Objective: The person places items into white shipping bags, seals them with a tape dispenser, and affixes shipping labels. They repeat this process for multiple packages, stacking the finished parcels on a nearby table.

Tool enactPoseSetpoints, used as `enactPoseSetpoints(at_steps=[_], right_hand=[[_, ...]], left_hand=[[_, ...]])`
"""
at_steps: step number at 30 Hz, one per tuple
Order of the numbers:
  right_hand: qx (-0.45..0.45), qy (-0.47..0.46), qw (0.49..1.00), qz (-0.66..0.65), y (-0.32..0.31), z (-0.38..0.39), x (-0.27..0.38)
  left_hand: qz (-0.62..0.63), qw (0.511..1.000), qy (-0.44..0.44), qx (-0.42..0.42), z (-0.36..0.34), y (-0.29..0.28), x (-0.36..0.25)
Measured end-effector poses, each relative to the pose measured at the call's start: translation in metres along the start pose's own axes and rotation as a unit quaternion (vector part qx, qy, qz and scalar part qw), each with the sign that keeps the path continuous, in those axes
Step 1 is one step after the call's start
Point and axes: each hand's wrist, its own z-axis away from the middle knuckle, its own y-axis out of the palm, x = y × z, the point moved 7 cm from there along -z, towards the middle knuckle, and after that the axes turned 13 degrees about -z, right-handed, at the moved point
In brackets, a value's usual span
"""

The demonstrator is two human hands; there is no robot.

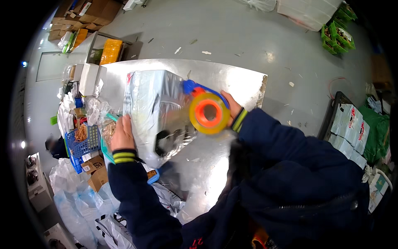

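Observation:
A box-shaped package (143,99) wrapped in pale grey plastic film lies on the metal table. The clear film on its right side is crinkled and shiny. My left hand (122,135) rests against the package's left edge with its fingers stretched out. My right hand (233,107) is closed round the handle of a tape dispenser (212,92), blue with an orange hub. It carries a wide yellow-edged roll of tape (224,116), held over the package's right side. The dispenser's front end reaches the package's right edge. Motion blurs the roll, and most of my right fingers are hidden behind it.
The metal table (244,83) ends at a worn right corner. Left of the package stand a teal basket (107,152), a blue basket (88,141) and a white box (89,79). Bagged packages (346,120) lie at the right. Green crates (338,37) stand far right.

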Motion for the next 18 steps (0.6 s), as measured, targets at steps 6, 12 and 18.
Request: enactPoseSetpoints(at_steps=[6, 12, 18], right_hand=[[-0.117, 0.041, 0.918, 0.377, 0.078, -0.098, 0.032], [0.039, 0.143, 0.965, 0.217, 0.017, 0.078, -0.026], [-0.045, 0.109, 0.848, 0.516, -0.014, 0.096, -0.052]], left_hand=[[0.094, 0.974, 0.192, -0.071, 0.067, -0.031, -0.087], [0.106, 0.977, 0.167, -0.081, 0.076, -0.02, -0.069], [0.11, 0.974, 0.164, -0.11, 0.07, -0.028, -0.079]])
